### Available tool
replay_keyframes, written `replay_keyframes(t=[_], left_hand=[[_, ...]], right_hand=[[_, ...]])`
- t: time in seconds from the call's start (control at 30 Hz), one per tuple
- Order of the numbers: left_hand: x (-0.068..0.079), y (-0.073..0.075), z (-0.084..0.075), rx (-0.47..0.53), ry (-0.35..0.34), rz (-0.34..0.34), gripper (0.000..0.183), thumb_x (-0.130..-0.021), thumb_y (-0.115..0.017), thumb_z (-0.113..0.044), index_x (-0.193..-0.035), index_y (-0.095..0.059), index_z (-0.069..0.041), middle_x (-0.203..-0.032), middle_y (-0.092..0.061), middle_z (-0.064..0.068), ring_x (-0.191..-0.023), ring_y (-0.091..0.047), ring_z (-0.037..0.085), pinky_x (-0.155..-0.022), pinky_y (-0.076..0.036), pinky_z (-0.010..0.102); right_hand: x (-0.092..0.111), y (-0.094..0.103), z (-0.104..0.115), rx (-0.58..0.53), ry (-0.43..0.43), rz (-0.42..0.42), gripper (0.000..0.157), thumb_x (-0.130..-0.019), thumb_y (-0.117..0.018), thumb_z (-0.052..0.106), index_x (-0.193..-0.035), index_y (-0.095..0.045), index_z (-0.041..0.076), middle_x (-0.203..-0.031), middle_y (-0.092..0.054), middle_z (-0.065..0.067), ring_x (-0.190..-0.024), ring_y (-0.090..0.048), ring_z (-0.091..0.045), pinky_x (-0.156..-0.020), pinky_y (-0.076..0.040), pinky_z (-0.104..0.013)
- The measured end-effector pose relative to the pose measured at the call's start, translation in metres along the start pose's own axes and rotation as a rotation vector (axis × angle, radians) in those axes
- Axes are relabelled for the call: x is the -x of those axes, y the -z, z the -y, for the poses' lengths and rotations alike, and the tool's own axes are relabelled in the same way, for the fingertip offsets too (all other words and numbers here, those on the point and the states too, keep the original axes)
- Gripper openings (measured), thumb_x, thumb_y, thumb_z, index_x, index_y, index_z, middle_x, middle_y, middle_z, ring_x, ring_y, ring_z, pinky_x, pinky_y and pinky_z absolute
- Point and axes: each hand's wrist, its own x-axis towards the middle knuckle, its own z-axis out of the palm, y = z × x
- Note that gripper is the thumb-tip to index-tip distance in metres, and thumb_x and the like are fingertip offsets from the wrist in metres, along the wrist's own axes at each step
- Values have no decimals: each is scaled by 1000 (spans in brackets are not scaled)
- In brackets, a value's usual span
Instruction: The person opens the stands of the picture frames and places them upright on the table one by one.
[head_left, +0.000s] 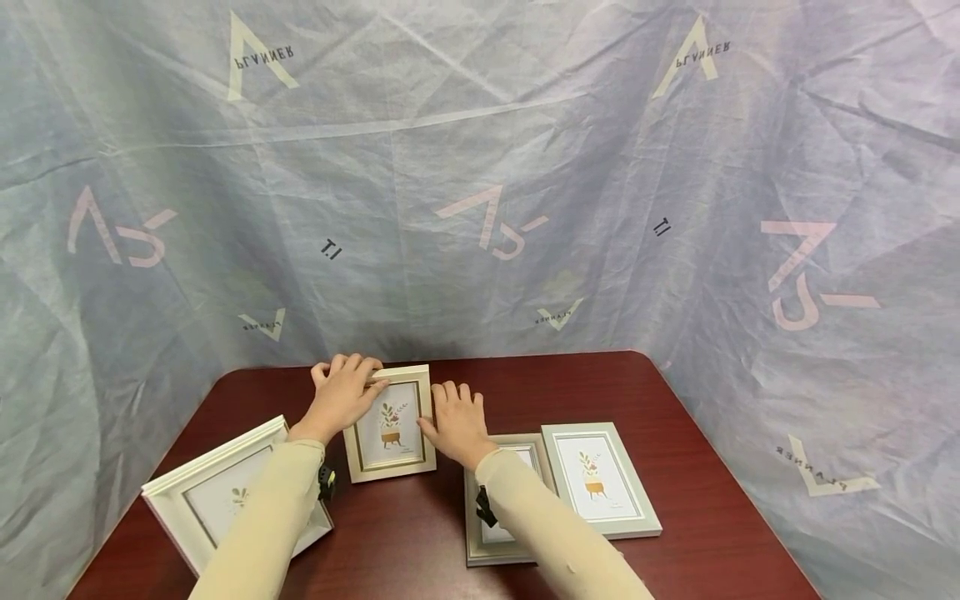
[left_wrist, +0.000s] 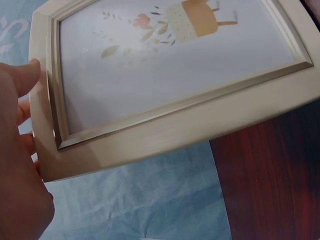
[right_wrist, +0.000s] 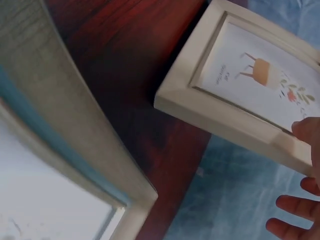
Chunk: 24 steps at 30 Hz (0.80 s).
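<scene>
A cream picture frame (head_left: 390,468) with a potted-plant print stands near the back of the table, leaning slightly. My left hand (head_left: 344,395) grips its upper left corner, thumb on the front and fingertips behind the edge, as the left wrist view shows. On the opposite side, the thumb of my right hand (head_left: 456,421) touches the frame's right border. The other fingers of that hand are extended and spread beyond the edge in the right wrist view. Both wrist views show the cream frame's front border (left_wrist: 150,145) up close.
A white frame (head_left: 176,508) stands tilted at front left, partly behind my left sleeve. A greyish-beige frame (head_left: 475,533) lies under my right forearm, beside a pale green-white frame (head_left: 633,487). Grey printed cloth (head_left: 480,167) hangs behind the dark red table (head_left: 405,542).
</scene>
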Motion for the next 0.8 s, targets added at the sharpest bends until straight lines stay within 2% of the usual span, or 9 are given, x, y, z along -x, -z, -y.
replay_keyframes(t=[0.27,0.4,0.57,0.8], left_hand=[[6,1,-3,7,22,-12,39,-88,-59,-38,-117,-54,-12,-112,-48,9,-109,-35,31,-82,-16,53],[9,3,-9,20,13,-31,43,-86,-62,-36,-119,-52,-10,-120,-42,12,-113,-31,32,-82,-15,54],[12,4,-19,12,-11,-65,46,-85,-63,-34,-122,-50,-10,-122,-39,12,-114,-29,32,-83,-15,54],[20,-5,-35,9,-52,-74,51,-83,-66,-32,-125,-48,-9,-124,-39,11,-116,-29,31,-85,-17,53]], right_hand=[[2,9,-23,-57,77,-22,53,-85,-54,48,-126,-45,16,-117,-48,-4,-102,-44,-26,-78,-36,-43],[6,9,-39,-43,108,-18,52,-84,-56,45,-126,-45,16,-116,-48,-5,-102,-44,-26,-79,-35,-44],[12,4,-61,-10,179,-10,52,-82,-58,42,-125,-46,16,-115,-49,-5,-101,-44,-26,-77,-35,-43],[24,-6,-87,66,247,54,53,-81,-59,41,-126,-46,16,-114,-49,-4,-102,-46,-27,-76,-35,-44]])
